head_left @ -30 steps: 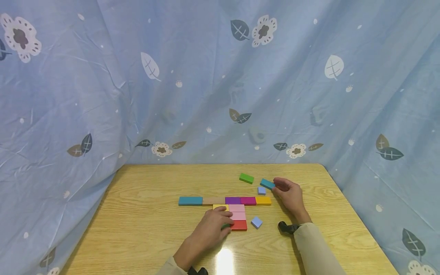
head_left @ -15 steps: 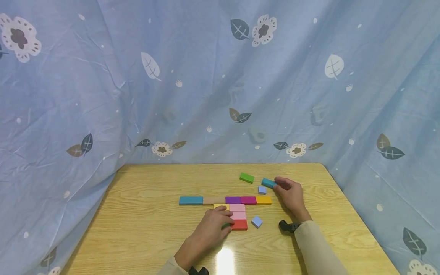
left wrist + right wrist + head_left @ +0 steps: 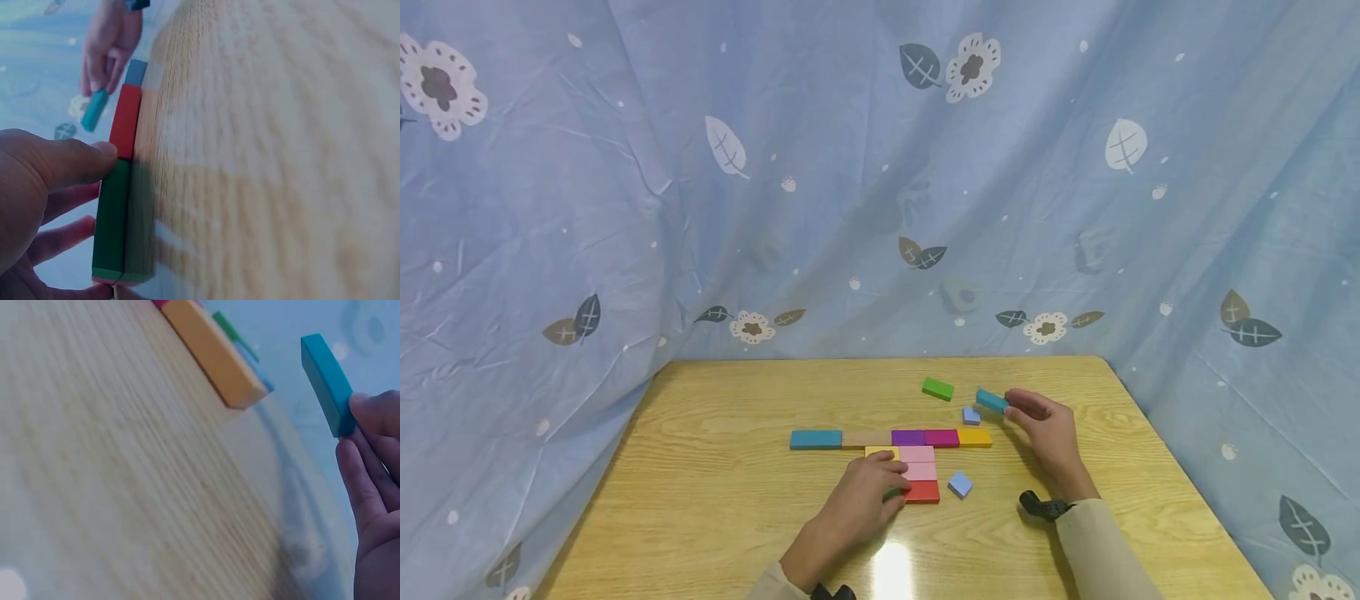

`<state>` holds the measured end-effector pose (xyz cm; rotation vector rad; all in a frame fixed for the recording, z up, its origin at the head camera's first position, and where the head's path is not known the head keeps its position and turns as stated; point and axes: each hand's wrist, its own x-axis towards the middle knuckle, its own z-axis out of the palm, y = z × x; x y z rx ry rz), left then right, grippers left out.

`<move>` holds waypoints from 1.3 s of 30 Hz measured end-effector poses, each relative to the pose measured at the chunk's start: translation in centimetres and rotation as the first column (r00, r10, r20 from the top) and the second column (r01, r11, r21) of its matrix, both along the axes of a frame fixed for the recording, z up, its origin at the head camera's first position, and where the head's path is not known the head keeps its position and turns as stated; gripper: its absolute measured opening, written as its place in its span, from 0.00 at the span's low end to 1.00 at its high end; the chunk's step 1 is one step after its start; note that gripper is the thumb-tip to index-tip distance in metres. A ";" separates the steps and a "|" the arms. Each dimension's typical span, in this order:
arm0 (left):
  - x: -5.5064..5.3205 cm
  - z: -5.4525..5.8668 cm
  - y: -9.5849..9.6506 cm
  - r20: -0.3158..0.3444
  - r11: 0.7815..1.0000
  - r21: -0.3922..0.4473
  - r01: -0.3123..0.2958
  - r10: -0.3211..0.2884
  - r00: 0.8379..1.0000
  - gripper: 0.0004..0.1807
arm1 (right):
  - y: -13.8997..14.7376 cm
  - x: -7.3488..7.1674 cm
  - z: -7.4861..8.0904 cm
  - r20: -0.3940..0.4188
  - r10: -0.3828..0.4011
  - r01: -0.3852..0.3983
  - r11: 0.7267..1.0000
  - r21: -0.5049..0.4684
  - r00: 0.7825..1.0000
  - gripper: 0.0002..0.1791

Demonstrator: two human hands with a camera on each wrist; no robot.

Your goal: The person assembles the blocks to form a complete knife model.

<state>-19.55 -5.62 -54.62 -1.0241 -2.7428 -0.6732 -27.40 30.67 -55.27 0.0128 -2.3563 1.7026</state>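
Observation:
My right hand (image 3: 1048, 433) pinches one end of a teal rectangular block (image 3: 328, 384) between thumb and fingers, at the right of the table. In the right wrist view the block is tilted and raised off the wood. My left hand (image 3: 861, 492) rests over a small cluster of flat blocks, fingers spread. Its thumb touches a green block (image 3: 112, 219) where it meets a red block (image 3: 126, 122). Beside its fingers are two pink blocks (image 3: 917, 462) and a yellow block (image 3: 882, 451), partly covered by the hand.
A straight row joins a blue block (image 3: 816, 439), a wood-coloured block (image 3: 867, 438), a purple block (image 3: 908, 437), a magenta block (image 3: 942, 437) and an orange block (image 3: 974, 438). Loose nearby are a green block (image 3: 937, 389) and two light blue squares, one light blue square (image 3: 960, 485) turned diagonally.
My right hand has moved slightly to the right with the teal block, lifting it. The left hand stays in place on the cluster.

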 end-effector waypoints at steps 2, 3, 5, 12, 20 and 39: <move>0.0 -0.1 0.0 0.003 1.000 -0.003 -0.001 0.001 1.000 0.09 | 0.1 0.7 0.3 -0.019 0.014 -0.014 1.000 0.010 1.000 0.22; 0.0 -0.1 0.0 0.004 1.000 -0.009 -0.002 0.002 1.000 0.09 | 0.1 1.1 0.4 -0.028 0.023 -0.023 1.000 0.019 0.999 0.21; 0.0 -0.1 0.0 0.006 1.000 -0.017 -0.003 0.003 1.000 0.09 | 0.1 1.8 0.7 -0.051 0.050 -0.048 0.998 0.043 0.997 0.20; -0.1 -0.1 0.0 -0.010 1.000 -0.010 -0.007 0.007 1.000 0.09 | -0.9 3.5 1.5 -0.087 0.198 -0.190 0.978 0.090 0.976 0.17; -0.1 0.0 0.0 -0.011 1.000 0.009 0.004 -0.004 1.000 0.08 | -2.7 4.3 1.0 -0.095 0.269 -0.249 0.951 0.182 0.958 0.16; -0.3 0.1 0.0 -0.029 1.000 0.009 0.026 -0.026 0.999 0.09 | -5.1 4.5 0.5 -0.047 0.298 -0.271 0.914 0.301 0.953 0.17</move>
